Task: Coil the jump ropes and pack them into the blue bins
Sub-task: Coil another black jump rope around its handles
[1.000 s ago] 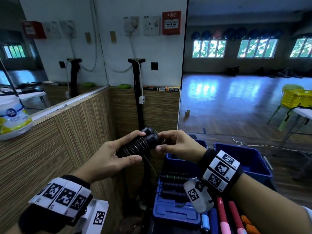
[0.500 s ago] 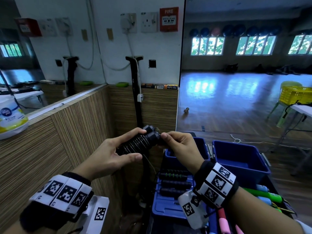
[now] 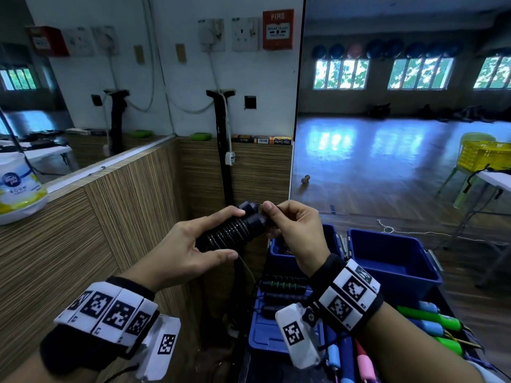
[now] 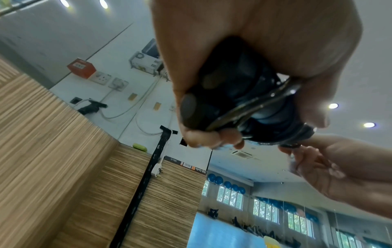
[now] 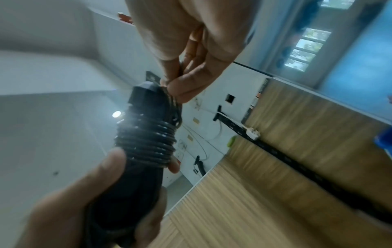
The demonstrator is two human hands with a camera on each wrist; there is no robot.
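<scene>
My left hand (image 3: 193, 241) grips the paired black handles of a jump rope (image 3: 237, 228), with its thin cord wound in tight turns around them (image 5: 146, 142). My right hand (image 3: 287, 225) pinches the loose cord end at the handle tops (image 5: 171, 90). A short length of cord hangs below the bundle. Underneath, a blue bin (image 3: 273, 327) holds several coiled ropes with black handles. Another blue bin (image 3: 392, 261) stands to its right, its visible part bare.
A wood-panelled counter (image 3: 96, 222) runs along the left with a white tub (image 3: 19, 189) on top. Green, blue and pink rope handles (image 3: 431, 319) lie at the lower right. A black post (image 3: 224, 150) stands against the wall ahead, and a wall mirror beside it reflects the hall.
Both hands with the wound handles have stayed at the same height. My right fingers have shifted up to the handle tops, and my view has turned slightly right.
</scene>
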